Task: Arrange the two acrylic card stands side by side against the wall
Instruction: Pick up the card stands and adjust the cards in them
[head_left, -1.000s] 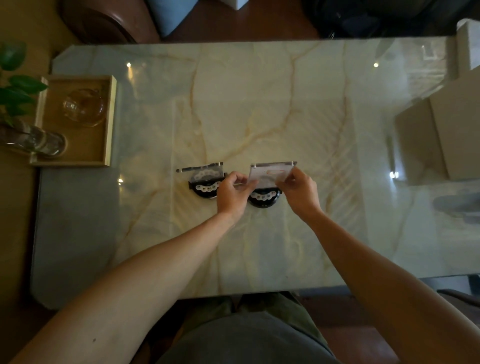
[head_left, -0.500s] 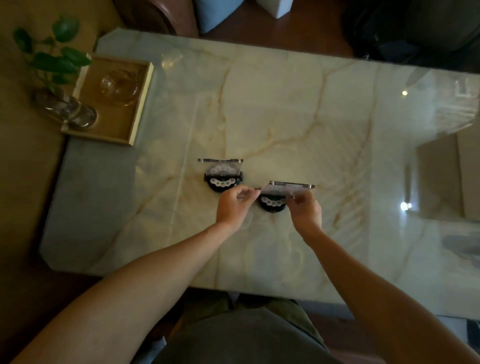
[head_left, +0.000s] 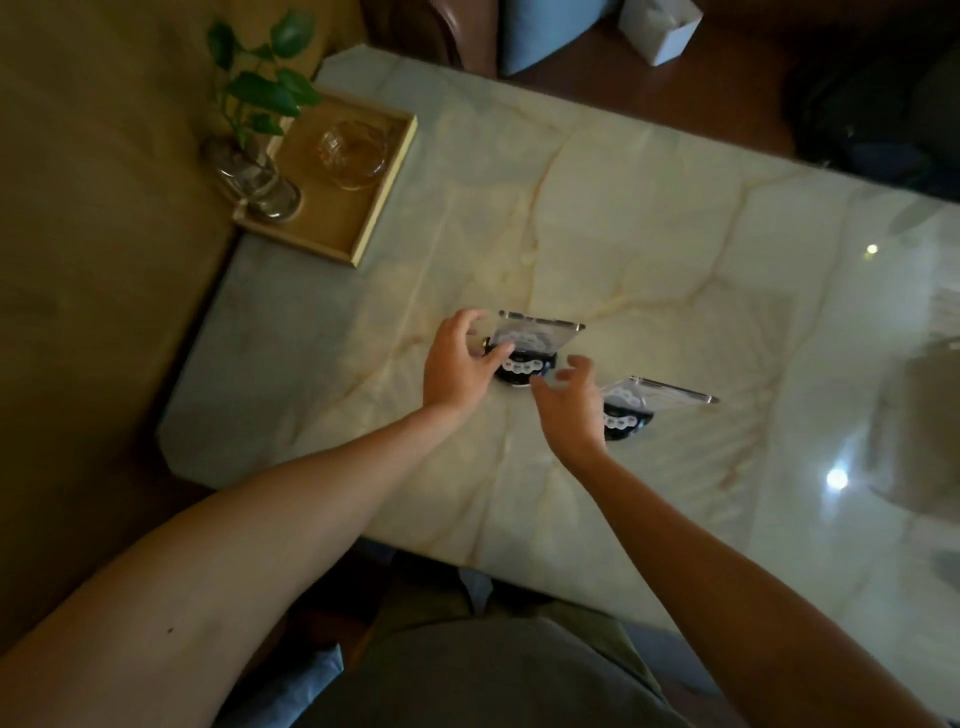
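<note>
Two clear acrylic card stands with black bases stand on the marble table. The left stand is mid-table; the right stand sits lower and to its right, a gap apart. My left hand is at the left stand's left edge: the thumb touches its front and the fingers curl near its corner without closing. My right hand hovers between the stands with fingers spread, holding nothing and hiding part of the right stand's base. The tan wall runs along the table's left end.
A wooden tray at the table's far-left corner holds a glass bowl and a glass vase with a green plant. A white box and a chair stand beyond the far edge. Bright reflections mark the table's right side.
Both hands have let go of the right stand and moved left to the other one. The head has turned left, so the wall and tray now show more.
</note>
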